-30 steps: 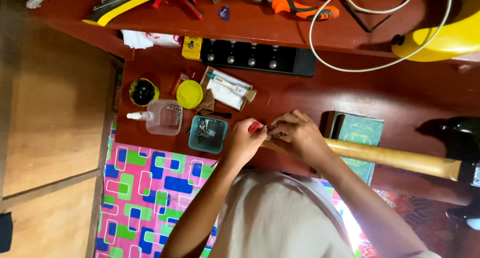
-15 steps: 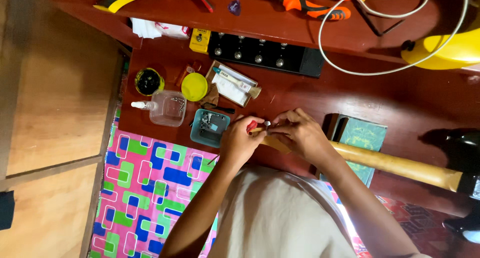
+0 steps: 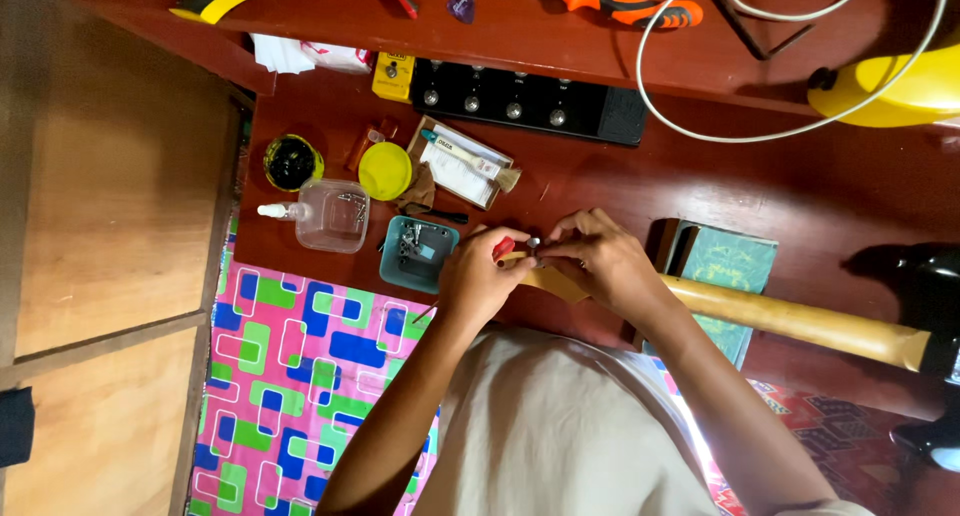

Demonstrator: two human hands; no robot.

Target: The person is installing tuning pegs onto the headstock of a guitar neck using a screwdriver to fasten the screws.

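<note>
Your left hand (image 3: 480,279) grips a red-handled tool (image 3: 503,247), fingers curled closed around it. Your right hand (image 3: 600,261) pinches a small metal part (image 3: 534,243) at the head end of the wooden guitar neck (image 3: 790,321), which lies across the red-brown table (image 3: 800,196) and runs off to the right. Just left of your hands sits a teal tray (image 3: 417,255) of small hardware.
</note>
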